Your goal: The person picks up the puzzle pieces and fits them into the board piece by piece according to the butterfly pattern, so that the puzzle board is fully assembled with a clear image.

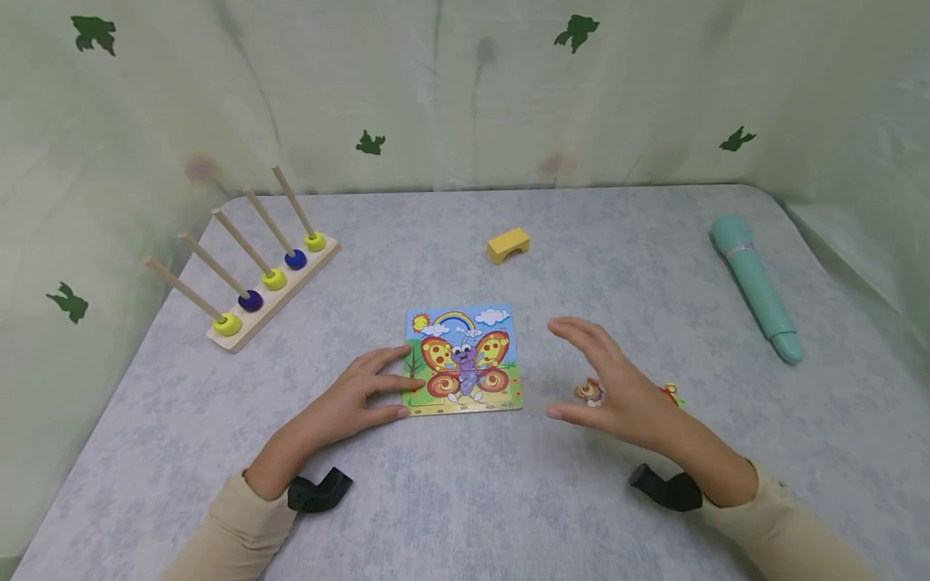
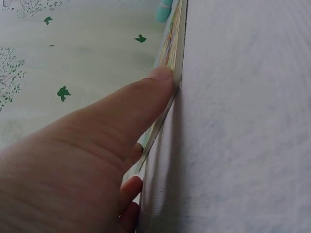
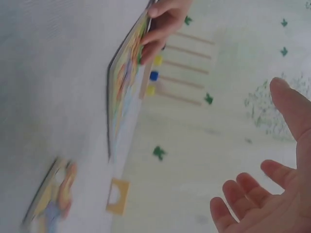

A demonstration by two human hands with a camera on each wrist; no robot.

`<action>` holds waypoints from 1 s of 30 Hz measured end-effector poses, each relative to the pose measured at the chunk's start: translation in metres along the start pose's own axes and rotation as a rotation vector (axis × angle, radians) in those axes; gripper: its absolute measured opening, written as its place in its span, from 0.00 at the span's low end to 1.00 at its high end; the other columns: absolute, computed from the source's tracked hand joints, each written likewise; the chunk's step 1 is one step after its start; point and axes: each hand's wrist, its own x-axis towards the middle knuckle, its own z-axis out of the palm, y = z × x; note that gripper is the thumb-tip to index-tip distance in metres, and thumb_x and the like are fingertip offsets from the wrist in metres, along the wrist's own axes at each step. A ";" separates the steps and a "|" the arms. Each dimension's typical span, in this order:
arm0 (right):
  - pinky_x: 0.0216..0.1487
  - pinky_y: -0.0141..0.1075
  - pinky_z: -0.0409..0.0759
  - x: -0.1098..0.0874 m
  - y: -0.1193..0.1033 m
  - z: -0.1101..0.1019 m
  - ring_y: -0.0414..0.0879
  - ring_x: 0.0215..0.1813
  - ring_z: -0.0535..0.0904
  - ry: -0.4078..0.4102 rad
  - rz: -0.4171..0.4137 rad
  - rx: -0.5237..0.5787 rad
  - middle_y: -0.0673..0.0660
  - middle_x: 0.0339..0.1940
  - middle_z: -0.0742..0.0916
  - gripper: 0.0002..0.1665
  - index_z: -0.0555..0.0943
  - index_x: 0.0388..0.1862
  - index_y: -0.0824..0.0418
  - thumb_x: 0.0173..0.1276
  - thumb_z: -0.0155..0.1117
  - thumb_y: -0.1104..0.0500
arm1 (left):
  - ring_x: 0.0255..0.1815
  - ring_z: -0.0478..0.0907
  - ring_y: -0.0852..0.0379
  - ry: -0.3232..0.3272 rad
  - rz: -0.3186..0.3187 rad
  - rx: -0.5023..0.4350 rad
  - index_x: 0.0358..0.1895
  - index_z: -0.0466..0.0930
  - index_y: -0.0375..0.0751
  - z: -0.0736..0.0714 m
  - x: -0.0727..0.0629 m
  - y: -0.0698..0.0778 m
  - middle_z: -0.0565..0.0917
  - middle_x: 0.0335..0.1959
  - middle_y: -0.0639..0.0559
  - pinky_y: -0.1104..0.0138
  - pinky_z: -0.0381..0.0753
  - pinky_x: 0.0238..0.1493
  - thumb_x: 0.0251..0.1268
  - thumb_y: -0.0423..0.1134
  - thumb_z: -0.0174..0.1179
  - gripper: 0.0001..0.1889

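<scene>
A square butterfly jigsaw puzzle [image 1: 465, 367] lies flat on the table, its picture showing a rainbow, sun and clouds. My left hand [image 1: 363, 391] rests at its left side, fingertips on the board and the thumb at the near left corner. In the left wrist view the thumb [image 2: 141, 104] touches the board's edge. To the right of the puzzle my right hand [image 1: 617, 395] hovers with thumb and fingers spread apart, holding nothing. A loose puzzle piece [image 1: 588, 391] lies beside that palm, partly hidden by it. Another colourful piece [image 1: 670, 393] peeks out behind the hand.
At the back left stands a wooden peg rack [image 1: 279, 294] with yellow and blue beads. A yellow arched block [image 1: 508, 244] sits behind the puzzle. Far right lies a teal wand-shaped object [image 1: 756, 282]. A pale curtain [image 1: 465, 97] hangs behind the table.
</scene>
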 end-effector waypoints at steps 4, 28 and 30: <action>0.56 0.48 0.65 -0.021 0.011 -0.011 0.48 0.65 0.56 0.037 0.057 -0.015 0.53 0.66 0.61 0.55 0.54 0.69 0.55 0.45 0.75 0.56 | 0.66 0.51 0.44 0.003 0.002 0.005 0.51 0.79 0.54 0.000 0.000 0.001 0.60 0.66 0.47 0.46 0.51 0.60 0.54 0.46 0.63 0.19; 0.60 0.42 0.60 -0.056 0.071 -0.007 0.56 0.63 0.61 -0.117 0.239 -0.108 0.60 0.62 0.68 0.50 0.59 0.66 0.64 0.49 0.71 0.48 | 0.65 0.51 0.43 0.008 0.007 0.014 0.51 0.79 0.53 -0.002 -0.001 0.004 0.60 0.66 0.45 0.46 0.50 0.59 0.54 0.46 0.63 0.19; 0.58 0.50 0.60 -0.056 0.072 -0.006 0.57 0.63 0.61 -0.141 0.239 -0.111 0.62 0.62 0.69 0.49 0.59 0.66 0.65 0.50 0.70 0.48 | 0.65 0.51 0.42 0.009 0.007 0.015 0.51 0.79 0.52 -0.002 -0.001 0.004 0.60 0.66 0.45 0.45 0.50 0.59 0.54 0.46 0.63 0.19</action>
